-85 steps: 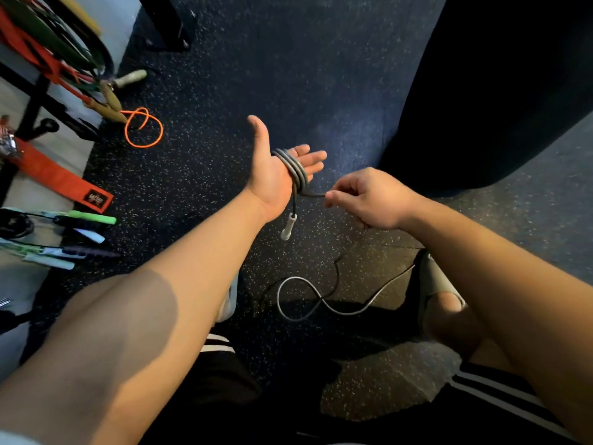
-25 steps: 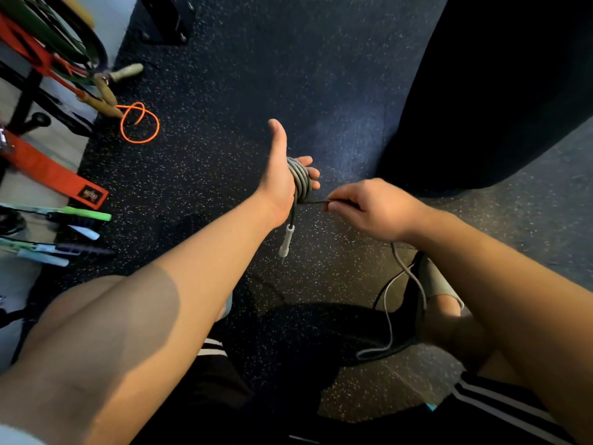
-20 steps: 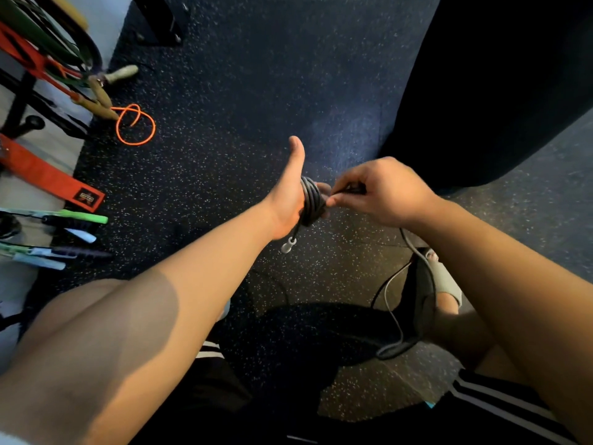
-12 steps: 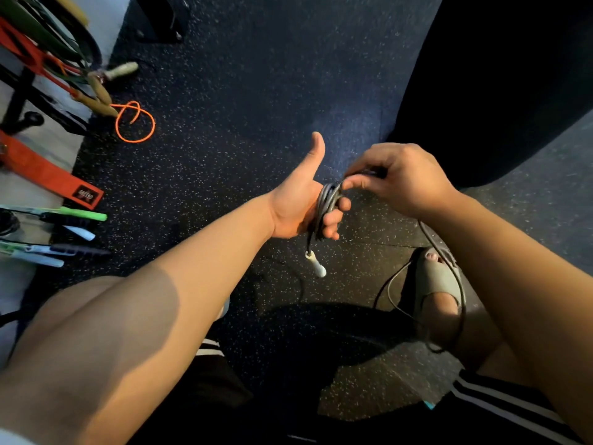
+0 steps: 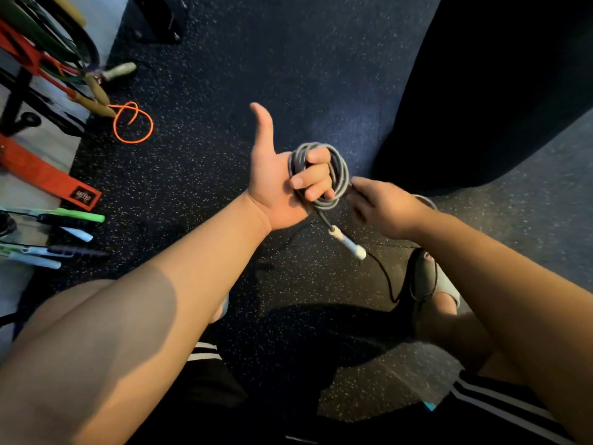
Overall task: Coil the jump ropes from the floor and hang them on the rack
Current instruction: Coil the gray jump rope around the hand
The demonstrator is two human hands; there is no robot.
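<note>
Grey jump rope (image 5: 342,168) sits looped around the curled fingers of the left hand (image 5: 279,187), its white handle (image 5: 349,245) dangling below. The right hand (image 5: 383,208) pinches the free strand just beside the coil. Coiling looks midway: slack trails to the floor (image 5: 224,91), so next comes another taut wrap.

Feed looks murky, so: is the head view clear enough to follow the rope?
Head view: dim overall; coil on left hand is sharp and lit; right hand slightly blurred; slack by the sandal fades into shadow.
</note>
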